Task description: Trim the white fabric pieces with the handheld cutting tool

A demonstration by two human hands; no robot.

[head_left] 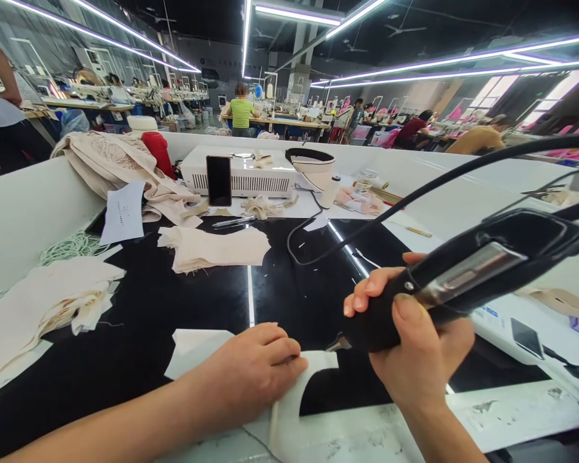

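One hand (417, 350)'s gripping a chunky black tool (444, 283). Left hand (255, 370)'s loosely curled on some white fabric (313, 373).

No words, brands or numbers are coming through legibly: the white, rectangular sheet of paper (123, 212) lying at the left beside the beige cloth is carrying short lines of dark print, too small for reading. The low white casing (504, 334) with a dark rectangular panel at the right is showing blue print, equally unreadable. On the pale, upright pillar in the background, a small whitish sign (300, 81) is displaying a triangular mark, its finer details staying unclear.
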